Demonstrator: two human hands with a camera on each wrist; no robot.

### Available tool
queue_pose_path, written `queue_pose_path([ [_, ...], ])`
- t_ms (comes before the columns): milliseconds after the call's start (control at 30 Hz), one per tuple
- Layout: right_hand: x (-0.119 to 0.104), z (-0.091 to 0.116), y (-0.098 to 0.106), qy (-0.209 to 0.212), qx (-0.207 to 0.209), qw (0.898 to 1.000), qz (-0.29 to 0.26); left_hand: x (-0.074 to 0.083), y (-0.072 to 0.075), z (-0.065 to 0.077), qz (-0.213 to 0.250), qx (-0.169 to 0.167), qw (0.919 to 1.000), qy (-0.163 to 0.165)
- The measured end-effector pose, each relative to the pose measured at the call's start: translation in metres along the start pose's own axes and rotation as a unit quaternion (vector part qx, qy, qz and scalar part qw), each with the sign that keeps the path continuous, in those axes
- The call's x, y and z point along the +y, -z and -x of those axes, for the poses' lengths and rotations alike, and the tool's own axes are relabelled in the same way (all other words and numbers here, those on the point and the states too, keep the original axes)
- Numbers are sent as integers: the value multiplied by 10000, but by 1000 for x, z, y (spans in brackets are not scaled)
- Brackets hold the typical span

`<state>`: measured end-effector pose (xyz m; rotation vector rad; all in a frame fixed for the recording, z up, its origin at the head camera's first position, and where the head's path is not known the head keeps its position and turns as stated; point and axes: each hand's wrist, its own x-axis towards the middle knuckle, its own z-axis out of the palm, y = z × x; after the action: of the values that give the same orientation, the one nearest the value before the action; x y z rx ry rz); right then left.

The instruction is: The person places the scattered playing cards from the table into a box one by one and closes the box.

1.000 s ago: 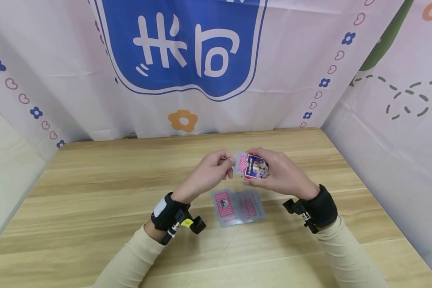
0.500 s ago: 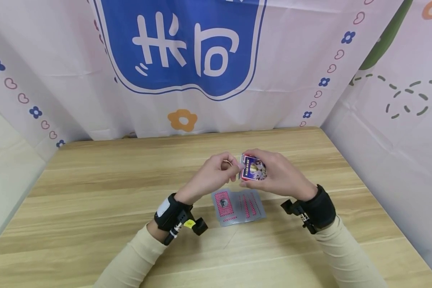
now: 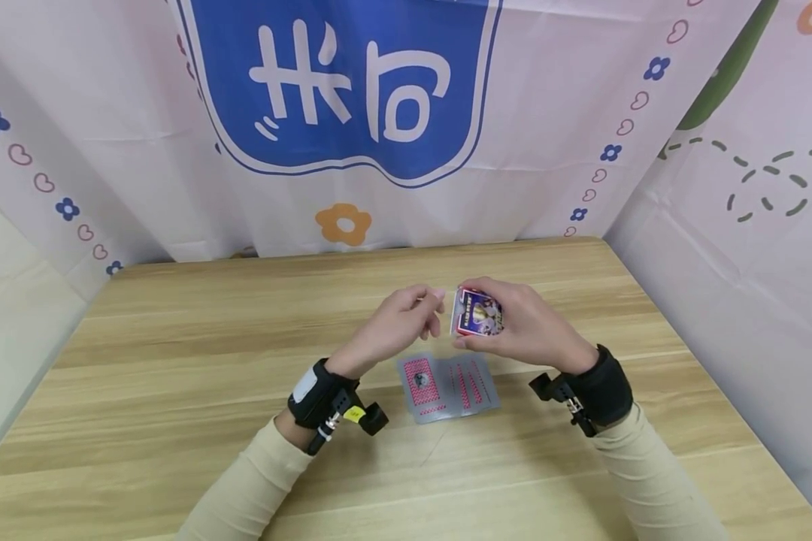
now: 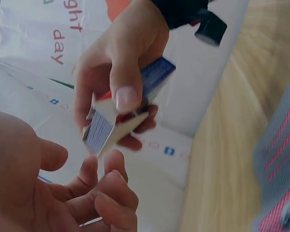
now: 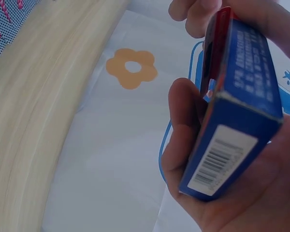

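Observation:
My right hand (image 3: pixel 531 323) grips a blue and red playing card box (image 3: pixel 484 314), its thumb on one side and the fingers wrapped round the other. In the left wrist view, the box's end is open, showing a stack of cards (image 4: pixel 99 133) edge-on inside and a pale flap (image 4: pixel 127 129) beside it. A barcode label (image 5: pixel 222 159) marks the opposite end in the right wrist view. My left hand (image 3: pixel 399 319) hovers just left of the box's open end, fingers loosely bent, holding nothing.
A flat grey piece with pink printing (image 3: pixel 449 409) lies on the wooden table (image 3: pixel 210 361), below and between the hands. A printed cloth (image 3: pixel 271 210) hangs behind the table, with another on the right (image 3: pixel 737 248).
A grey card with a pink pattern stuck out of the box; the left fingers pressed it inward, and it no longer protrudes. The left hand has since drawn back slightly left.

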<state>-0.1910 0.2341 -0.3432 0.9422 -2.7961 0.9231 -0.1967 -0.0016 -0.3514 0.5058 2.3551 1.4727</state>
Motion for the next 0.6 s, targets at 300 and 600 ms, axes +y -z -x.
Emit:
queue_pose_path([
  [300, 1, 2, 0, -77, 15, 10000, -7, -23, -4, -2, -3635, -1229, 9203, 764],
  [600, 1, 1, -2, -45, 12, 9999, 137, -33, -16, 0, -4164, -1207, 8962, 938],
])
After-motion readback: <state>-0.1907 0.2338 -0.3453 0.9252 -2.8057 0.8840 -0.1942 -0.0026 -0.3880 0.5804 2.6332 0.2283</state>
